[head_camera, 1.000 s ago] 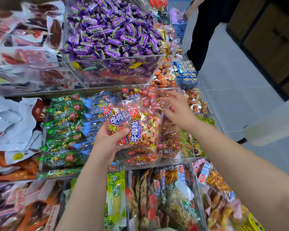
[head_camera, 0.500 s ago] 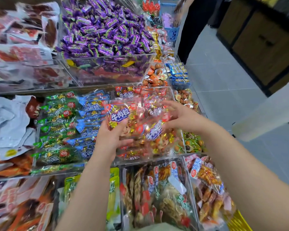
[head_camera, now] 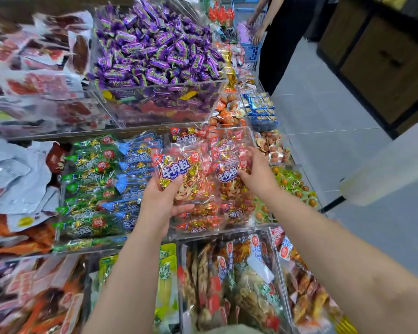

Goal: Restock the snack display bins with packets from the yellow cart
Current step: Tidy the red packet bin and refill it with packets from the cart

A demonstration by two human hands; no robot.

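Red-and-gold packet with blue label in my left hand; green and blue packs left of it, purple candies beyond.

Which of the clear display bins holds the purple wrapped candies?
The raised bin at the back, behind the red beef-cube packets; only it holds purple candies.

From my remote seat I saw two bare forearms running up from the bottom of the head view, with no sleeve, cuff, watch or band on either one. The left hand and the right hand wore no gloves and no rings that I could make out. Nails looked short and unpainted, though blur hid detail.
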